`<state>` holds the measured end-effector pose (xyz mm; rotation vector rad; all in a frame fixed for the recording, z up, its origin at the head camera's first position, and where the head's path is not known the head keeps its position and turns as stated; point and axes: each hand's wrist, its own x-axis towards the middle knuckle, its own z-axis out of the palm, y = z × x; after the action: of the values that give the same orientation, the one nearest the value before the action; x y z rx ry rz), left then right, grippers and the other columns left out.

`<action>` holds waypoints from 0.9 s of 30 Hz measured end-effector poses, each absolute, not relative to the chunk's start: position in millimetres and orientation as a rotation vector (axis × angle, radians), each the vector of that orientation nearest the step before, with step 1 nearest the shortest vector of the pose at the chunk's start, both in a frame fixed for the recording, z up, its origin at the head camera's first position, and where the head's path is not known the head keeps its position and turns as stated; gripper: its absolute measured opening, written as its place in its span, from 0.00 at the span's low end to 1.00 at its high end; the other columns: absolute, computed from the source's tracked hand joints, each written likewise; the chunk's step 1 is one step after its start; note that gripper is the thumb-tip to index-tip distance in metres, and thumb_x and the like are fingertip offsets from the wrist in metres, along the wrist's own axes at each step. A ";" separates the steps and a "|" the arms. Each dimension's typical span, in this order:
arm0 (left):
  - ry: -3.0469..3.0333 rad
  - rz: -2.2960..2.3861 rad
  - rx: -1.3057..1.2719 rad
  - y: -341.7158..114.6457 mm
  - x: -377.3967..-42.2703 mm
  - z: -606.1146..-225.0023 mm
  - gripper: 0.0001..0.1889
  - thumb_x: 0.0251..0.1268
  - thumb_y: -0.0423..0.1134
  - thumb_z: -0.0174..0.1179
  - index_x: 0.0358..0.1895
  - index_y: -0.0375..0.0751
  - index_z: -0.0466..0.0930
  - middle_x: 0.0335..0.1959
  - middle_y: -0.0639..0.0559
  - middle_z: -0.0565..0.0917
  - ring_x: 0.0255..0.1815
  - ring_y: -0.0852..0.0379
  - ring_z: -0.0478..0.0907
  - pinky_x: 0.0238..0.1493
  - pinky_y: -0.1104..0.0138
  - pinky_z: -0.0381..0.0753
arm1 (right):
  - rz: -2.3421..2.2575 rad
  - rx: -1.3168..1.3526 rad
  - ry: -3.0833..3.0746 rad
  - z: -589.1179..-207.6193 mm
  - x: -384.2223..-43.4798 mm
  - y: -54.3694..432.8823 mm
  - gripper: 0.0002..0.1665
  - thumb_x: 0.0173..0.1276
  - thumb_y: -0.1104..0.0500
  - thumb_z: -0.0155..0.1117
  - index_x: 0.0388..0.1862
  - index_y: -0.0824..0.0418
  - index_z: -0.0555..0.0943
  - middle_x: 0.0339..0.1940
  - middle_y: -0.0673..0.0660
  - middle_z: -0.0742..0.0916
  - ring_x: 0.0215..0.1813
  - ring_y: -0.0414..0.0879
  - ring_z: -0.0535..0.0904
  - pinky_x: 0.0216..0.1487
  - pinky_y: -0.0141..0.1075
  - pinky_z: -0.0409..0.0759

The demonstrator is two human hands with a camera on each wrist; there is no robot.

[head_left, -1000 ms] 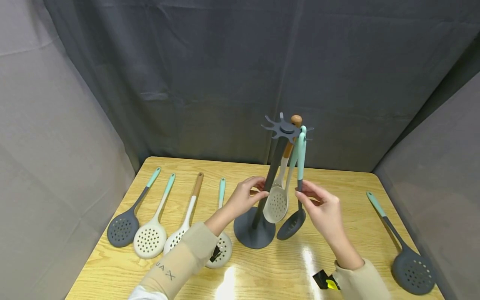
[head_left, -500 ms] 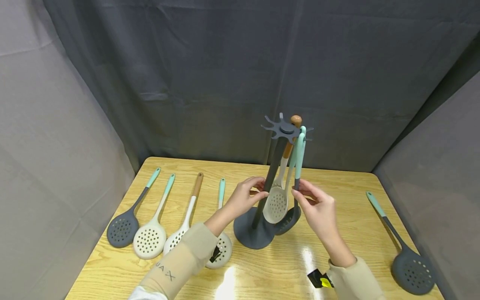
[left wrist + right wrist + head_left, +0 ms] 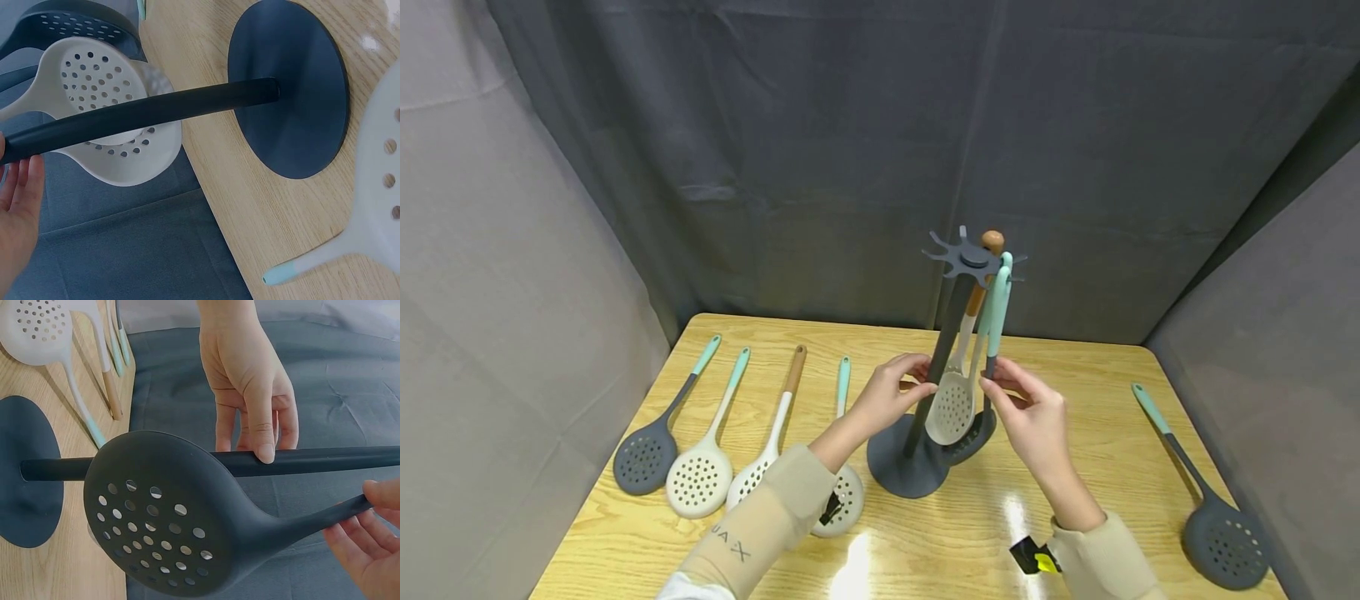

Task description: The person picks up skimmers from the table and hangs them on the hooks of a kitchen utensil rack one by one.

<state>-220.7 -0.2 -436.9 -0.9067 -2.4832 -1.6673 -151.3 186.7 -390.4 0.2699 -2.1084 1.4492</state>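
My left hand (image 3: 891, 396) holds the pole of a dark utensil stand (image 3: 907, 467), with thumb and fingers around it. My right hand (image 3: 1032, 417) pinches the dark neck of a perforated ladle (image 3: 156, 512), just below its mint handle. The handle's top is at a hook of the stand's star-shaped top (image 3: 974, 257). Beside the pole hang a cream perforated ladle (image 3: 951, 408) with a mint handle and a pale utensil (image 3: 967, 329) with a wooden handle, its head partly hidden. In the head view the dark ladle's bowl is partly behind the cream one.
On the left of the wooden table (image 3: 1000, 533) lie a dark skimmer (image 3: 646, 458), a cream skimmer (image 3: 700, 479), a wooden-handled white skimmer (image 3: 772, 446) and another mint-handled skimmer (image 3: 848, 504), partly under the left sleeve. Another dark skimmer (image 3: 1225, 542) lies far right. Cloth walls surround the table.
My right hand has moved a little left, swinging the dark ladle's bowl toward the pole and partly behind the cream ladle. My left hand has stayed on the pole.
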 end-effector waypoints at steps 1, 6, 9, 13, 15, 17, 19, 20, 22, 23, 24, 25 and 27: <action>-2.478 -1.671 -0.911 -0.4 -221.4 -438.1 0.18 0.60 0.32 0.59 0.53 0.34 0.73 0.44 0.42 0.78 0.43 0.49 0.78 0.44 0.64 0.81 | 1.450 0.270 -2.110 -390.5 -151.4 186.7 0.18 0.54 0.73 0.66 0.46 0.72 0.80 0.35 0.67 0.85 0.36 0.27 0.79 0.35 0.20 0.78; -2.463 -1.674 -0.923 -1.7 -223.0 -440.6 0.18 0.60 0.37 0.59 0.53 0.39 0.74 0.44 0.46 0.78 0.43 0.54 0.78 0.43 0.67 0.80 | 1.443 0.271 -2.122 -391.2 -152.0 186.8 0.19 0.54 0.73 0.66 0.47 0.72 0.80 0.35 0.66 0.85 0.36 0.30 0.79 0.35 0.20 0.78; -2.468 -1.652 -0.927 -2.0 -223.0 -440.0 0.17 0.60 0.38 0.59 0.53 0.39 0.74 0.44 0.47 0.78 0.43 0.55 0.78 0.43 0.70 0.80 | 1.449 0.268 -2.126 -390.7 -151.9 186.5 0.18 0.54 0.73 0.66 0.47 0.71 0.80 0.35 0.65 0.85 0.36 0.32 0.80 0.35 0.21 0.79; -2.467 -1.634 -0.934 -2.2 -223.3 -439.9 0.17 0.61 0.37 0.59 0.53 0.38 0.74 0.43 0.47 0.78 0.42 0.56 0.78 0.42 0.73 0.79 | 1.461 0.277 -2.130 -389.6 -151.8 185.7 0.18 0.55 0.72 0.65 0.47 0.72 0.79 0.35 0.66 0.85 0.36 0.34 0.81 0.35 0.21 0.79; -2.466 -1.631 -0.936 -2.3 -223.4 -439.9 0.17 0.60 0.37 0.59 0.53 0.38 0.74 0.43 0.47 0.78 0.42 0.56 0.78 0.42 0.73 0.79 | 1.469 0.281 -2.131 -389.2 -151.8 185.5 0.18 0.55 0.72 0.65 0.47 0.72 0.79 0.35 0.66 0.85 0.36 0.34 0.81 0.35 0.21 0.79; -2.465 -1.632 -0.937 -2.5 -223.6 -440.2 0.17 0.60 0.37 0.59 0.53 0.38 0.74 0.43 0.47 0.78 0.42 0.56 0.78 0.42 0.74 0.79 | 1.475 0.284 -2.133 -389.0 -151.8 185.8 0.18 0.56 0.72 0.65 0.47 0.72 0.79 0.36 0.66 0.85 0.36 0.34 0.81 0.35 0.21 0.79; -2.467 -1.633 -0.937 -2.8 -223.6 -440.5 0.17 0.60 0.37 0.59 0.53 0.38 0.74 0.43 0.47 0.78 0.42 0.56 0.78 0.42 0.74 0.79 | 1.481 0.280 -2.137 -389.0 -151.8 186.3 0.18 0.55 0.71 0.65 0.48 0.71 0.79 0.36 0.65 0.85 0.37 0.35 0.81 0.35 0.21 0.79; -2.467 -1.635 -0.937 -2.8 -223.7 -440.8 0.17 0.60 0.38 0.59 0.53 0.39 0.74 0.43 0.47 0.78 0.42 0.56 0.78 0.42 0.73 0.79 | 1.480 0.280 -2.142 -388.8 -151.8 186.6 0.18 0.56 0.71 0.65 0.48 0.71 0.79 0.36 0.65 0.85 0.37 0.36 0.81 0.35 0.22 0.79; -2.464 -1.642 -0.938 -2.8 -223.9 -441.3 0.17 0.60 0.38 0.59 0.53 0.39 0.74 0.43 0.47 0.78 0.42 0.56 0.78 0.42 0.72 0.80 | 1.480 0.282 -2.154 -388.4 -151.5 187.4 0.19 0.56 0.71 0.65 0.48 0.71 0.79 0.37 0.65 0.85 0.37 0.36 0.81 0.36 0.21 0.79; -2.462 -1.644 -0.938 -2.7 -223.8 -441.5 0.17 0.60 0.38 0.59 0.53 0.40 0.74 0.43 0.48 0.78 0.42 0.56 0.78 0.42 0.72 0.80 | 1.481 0.286 -2.159 -388.0 -151.5 187.7 0.19 0.56 0.71 0.65 0.48 0.71 0.79 0.37 0.66 0.84 0.37 0.35 0.81 0.36 0.21 0.79; -2.462 -1.646 -0.935 -2.6 -223.9 -441.5 0.17 0.60 0.38 0.59 0.53 0.40 0.74 0.43 0.48 0.78 0.42 0.56 0.78 0.42 0.71 0.80 | 1.481 0.294 -2.163 -387.5 -151.6 188.2 0.19 0.55 0.72 0.65 0.48 0.72 0.79 0.37 0.66 0.84 0.37 0.34 0.81 0.36 0.21 0.79; -2.459 -1.653 -0.934 -2.4 -223.8 -441.4 0.17 0.60 0.37 0.59 0.53 0.40 0.74 0.43 0.47 0.78 0.42 0.56 0.78 0.43 0.70 0.80 | 1.477 0.303 -2.171 -386.9 -151.6 188.9 0.19 0.55 0.72 0.65 0.48 0.72 0.78 0.37 0.67 0.84 0.37 0.33 0.81 0.36 0.21 0.78; -2.454 -1.663 -0.930 -2.0 -223.9 -441.8 0.18 0.60 0.36 0.60 0.53 0.39 0.74 0.44 0.46 0.78 0.43 0.54 0.78 0.43 0.68 0.81 | 1.470 0.330 -2.195 -385.2 -151.9 190.9 0.20 0.54 0.73 0.65 0.48 0.73 0.78 0.37 0.67 0.84 0.37 0.31 0.80 0.37 0.20 0.78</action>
<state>-223.9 -2.0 -441.8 -0.9300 -2.4544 -1.6630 -151.9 190.9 -385.2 0.3298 -2.1954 1.4696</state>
